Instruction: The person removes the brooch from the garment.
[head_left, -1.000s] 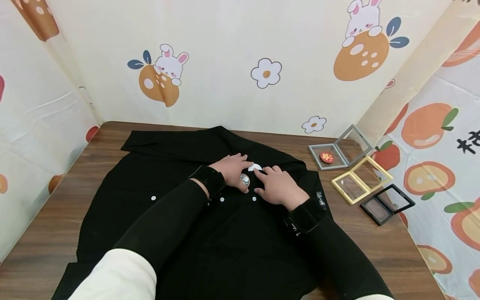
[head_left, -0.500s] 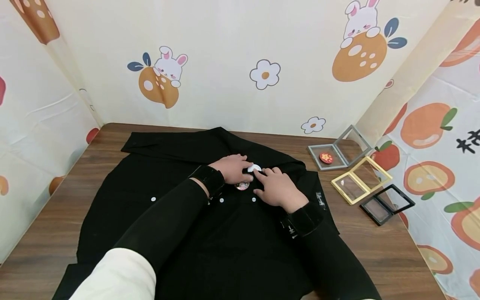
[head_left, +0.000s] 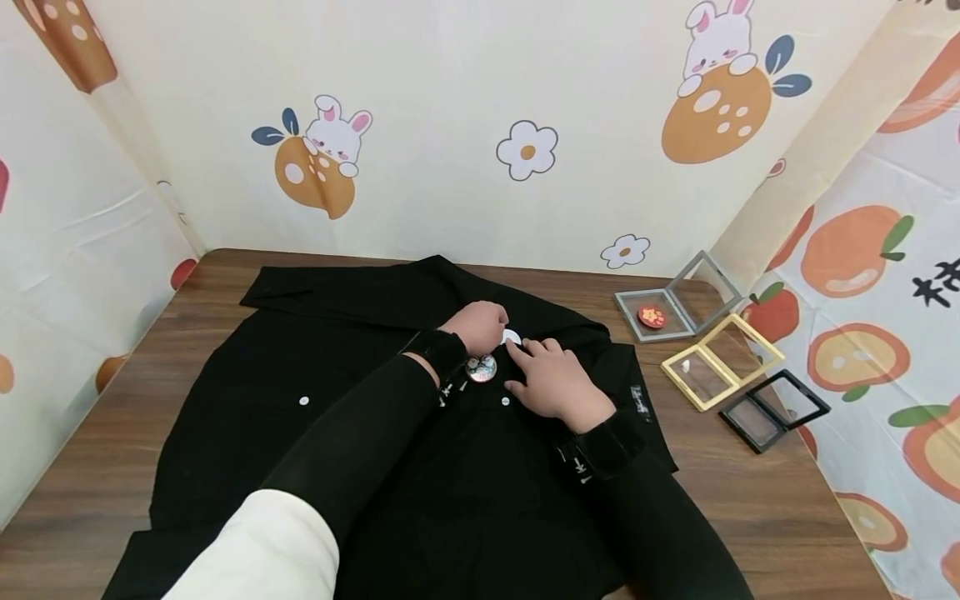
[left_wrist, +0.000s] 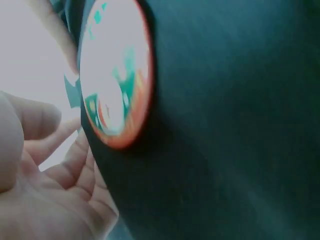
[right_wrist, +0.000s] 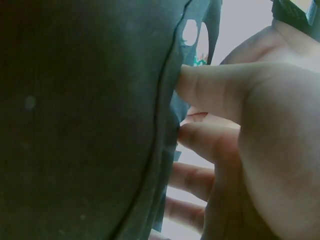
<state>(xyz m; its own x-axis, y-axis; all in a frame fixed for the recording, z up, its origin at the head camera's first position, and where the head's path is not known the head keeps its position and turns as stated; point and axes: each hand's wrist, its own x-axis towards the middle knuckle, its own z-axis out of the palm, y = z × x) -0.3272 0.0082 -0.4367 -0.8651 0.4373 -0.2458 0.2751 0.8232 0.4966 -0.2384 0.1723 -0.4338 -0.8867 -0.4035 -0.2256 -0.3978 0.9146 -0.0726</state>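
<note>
A black long-sleeved shirt [head_left: 420, 500] with small white buttons is spread over the table. On its front lies a round badge [head_left: 482, 368] with a colourful picture; the left wrist view shows the badge [left_wrist: 117, 75] close up, with a red-orange rim. My left hand [head_left: 477, 328] is just above the badge in the head view, its fingers bent beside a small white piece [head_left: 512, 337]. Whether they pinch anything is hidden. My right hand [head_left: 553, 379] rests on the shirt with fingers spread, index fingertip at the white piece. In the right wrist view its thumb touches the black cloth.
On the right of the wooden table [head_left: 750, 500] stand several open hinged display frames: a grey frame [head_left: 654, 315] with a red round badge [head_left: 651, 317] inside, a yellow frame [head_left: 701, 377] and a black frame [head_left: 757, 418]. Patterned cloth [head_left: 435, 142] hangs behind the table.
My left hand has bent its fingers and moved slightly to the right and up, off the badge, which now shows whole. My right hand has stayed almost in place.
</note>
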